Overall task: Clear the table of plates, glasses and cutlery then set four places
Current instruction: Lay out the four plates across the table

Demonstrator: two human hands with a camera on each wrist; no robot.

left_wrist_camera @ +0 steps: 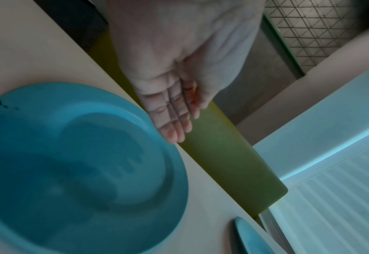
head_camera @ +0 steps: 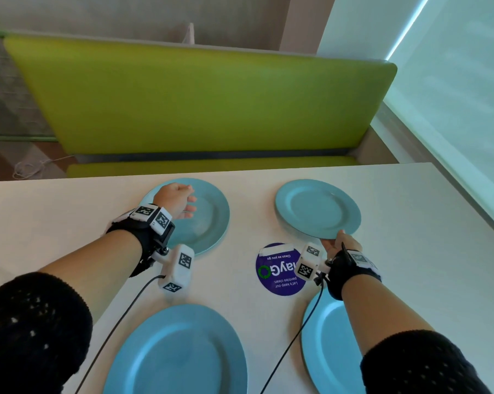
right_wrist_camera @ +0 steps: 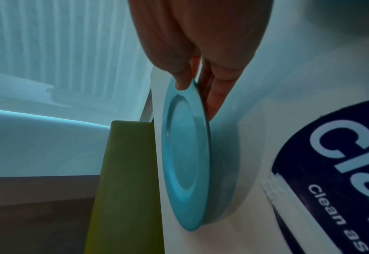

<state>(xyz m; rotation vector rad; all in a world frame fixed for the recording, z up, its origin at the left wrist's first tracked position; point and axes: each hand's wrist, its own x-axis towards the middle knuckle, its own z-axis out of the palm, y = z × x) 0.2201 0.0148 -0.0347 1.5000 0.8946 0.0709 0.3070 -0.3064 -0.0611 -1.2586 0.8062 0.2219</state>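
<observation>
1. Setting places — four blue plates out on the white table (head_camera: 410,211), no glasses or cutlery laid beside them yet.
2. Pinching the near rim of the far-right plate (head_camera: 316,209) with the right hand (head_camera: 338,245), thumb on top, fingers under; near edge tilted up, far edge looks to touch the table.
3. Hovering flat over the far-left plate (head_camera: 208,220): left hand (head_camera: 177,201), fingers straight, holding nothing.
4. Next, probably: lowering the tilted plate gently and releasing — then fetching cutlery and glasses.
</observation>
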